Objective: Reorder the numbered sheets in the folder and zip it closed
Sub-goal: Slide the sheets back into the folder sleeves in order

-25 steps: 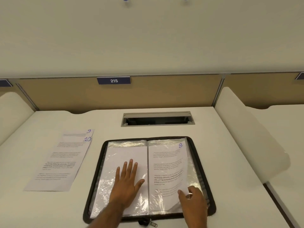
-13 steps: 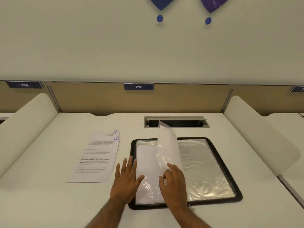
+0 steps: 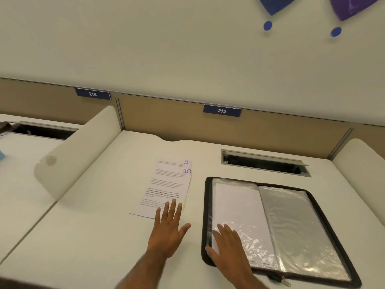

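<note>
A black zip folder (image 3: 325, 213) lies open on the desk at the right, with clear plastic sleeves. Its left side shows the blank back of a sheet (image 3: 237, 201); its right sleeve (image 3: 300, 230) looks empty and grey. My right hand (image 3: 227, 245) rests flat with spread fingers on the lower left part of the folder. My left hand (image 3: 168, 230) lies flat on the desk, fingertips on the near edge of the loose sheets (image 3: 166, 188) marked 9 and 10, which are stacked left of the folder. The zip pull (image 3: 285, 282) sits at the folder's near edge.
A cable slot (image 3: 264, 162) is set into the desk behind the folder. White curved dividers (image 3: 77, 151) bound the desk on the left and right. A tan back panel carries labels 214 and 215. A neighbouring desk lies at far left.
The sleeve with sheet 8 has been turned over to the left and now lies flat. My left hand moved off the folder to the loose sheets. The view swung left.
</note>
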### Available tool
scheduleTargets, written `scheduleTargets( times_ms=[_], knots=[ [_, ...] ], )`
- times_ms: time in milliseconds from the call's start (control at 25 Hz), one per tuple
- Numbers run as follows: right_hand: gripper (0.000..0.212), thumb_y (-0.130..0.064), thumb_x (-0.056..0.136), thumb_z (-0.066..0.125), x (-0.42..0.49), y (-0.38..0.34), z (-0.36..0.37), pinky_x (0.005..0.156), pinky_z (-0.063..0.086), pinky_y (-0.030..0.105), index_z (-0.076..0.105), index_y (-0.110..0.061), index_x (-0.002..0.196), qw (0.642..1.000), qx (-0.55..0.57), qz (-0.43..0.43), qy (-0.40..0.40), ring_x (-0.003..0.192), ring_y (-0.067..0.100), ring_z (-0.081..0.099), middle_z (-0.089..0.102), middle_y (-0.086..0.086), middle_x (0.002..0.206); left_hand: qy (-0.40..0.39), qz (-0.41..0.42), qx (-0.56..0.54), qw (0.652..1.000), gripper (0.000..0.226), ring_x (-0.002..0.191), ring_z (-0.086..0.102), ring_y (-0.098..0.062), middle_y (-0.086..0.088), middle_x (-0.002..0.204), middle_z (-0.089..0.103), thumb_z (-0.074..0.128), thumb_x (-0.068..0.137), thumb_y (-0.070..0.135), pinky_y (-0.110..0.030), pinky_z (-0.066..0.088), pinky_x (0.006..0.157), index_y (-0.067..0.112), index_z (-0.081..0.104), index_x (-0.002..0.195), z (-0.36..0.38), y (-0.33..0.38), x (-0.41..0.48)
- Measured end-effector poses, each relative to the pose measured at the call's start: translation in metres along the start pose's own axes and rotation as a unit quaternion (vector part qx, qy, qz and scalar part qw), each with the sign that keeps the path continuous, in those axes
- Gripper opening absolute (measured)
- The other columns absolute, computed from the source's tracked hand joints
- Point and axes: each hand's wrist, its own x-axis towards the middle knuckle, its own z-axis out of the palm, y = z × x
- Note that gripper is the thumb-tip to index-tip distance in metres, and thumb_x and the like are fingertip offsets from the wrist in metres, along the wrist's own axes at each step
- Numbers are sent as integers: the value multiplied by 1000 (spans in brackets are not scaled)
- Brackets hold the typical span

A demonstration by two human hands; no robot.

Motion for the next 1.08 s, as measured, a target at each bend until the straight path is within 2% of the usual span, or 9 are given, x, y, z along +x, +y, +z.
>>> scheduleTargets(
  times_ms=[80,200,360,640,680,760,840,960,1080],
  knots=[
    [74,-68,97,15,20,-6,5,114,8,38,71,-27,121,1000,0,17,-22,118,27,67,68,2,131,-5,-14,-2,1000,77,151,18,-28,-8,165,28,25,101,70,-50,20,113,18,34,157,-4,-9,6],
    [77,-74,95,14,63,-17,14,119,0,41,56,-24,135,1000,-1,20,-8,126,32,60,63,6,139,8,-29,16,999,77,149,22,-28,-7,163,32,26,100,71,-50,21,112,19,38,155,-17,-32,23],
    [77,-74,94,16,118,-34,14,121,-6,41,47,-21,141,1000,2,-5,-3,142,30,27,56,8,145,27,-55,35,998,74,151,19,-24,-6,165,27,24,103,67,-48,18,113,19,30,158,-32,-62,48],
    [78,-73,95,14,178,-75,-2,119,4,41,47,-18,138,999,39,-4,-31,134,30,47,62,8,139,-6,-58,51,997,72,149,23,-25,-7,161,35,28,102,68,-46,22,110,20,38,155,-38,-111,87],
    [78,-73,95,14,187,-81,1,117,7,42,48,-18,138,999,39,-2,-32,131,31,52,63,8,138,-18,-55,40,998,72,149,22,-25,-6,162,34,29,101,68,-45,20,111,21,38,155,-40,-120,97],
    [79,-75,94,16,203,-93,10,115,9,42,48,-18,138,999,30,-7,-41,132,30,48,62,7,139,-50,-50,15,997,74,151,15,-25,-5,163,31,31,100,70,-42,11,116,23,35,157,-39,-139,115],
    [80,-76,93,18,215,-107,22,116,8,42,49,-18,140,998,13,-8,-53,134,28,40,59,6,142,-76,-32,-9,997,77,154,1,-24,-3,167,20,25,99,74,-39,1,119,27,26,160,-37,-161,129],
    [79,-77,92,24,226,-123,39,116,8,43,52,-21,140,996,-1,1,-84,136,25,38,59,4,143,-47,48,-62,996,86,150,-28,-14,11,165,-23,-2,87,85,-38,-13,121,39,-7,159,-28,-188,148],
    [72,-76,93,26,224,-131,50,114,10,46,57,-28,136,994,-13,-17,-108,134,21,40,61,1,140,-67,109,-77,989,77,148,-31,-6,18,162,-29,6,91,83,-39,-13,123,45,-12,156,-20,-214,158]
  ],
)
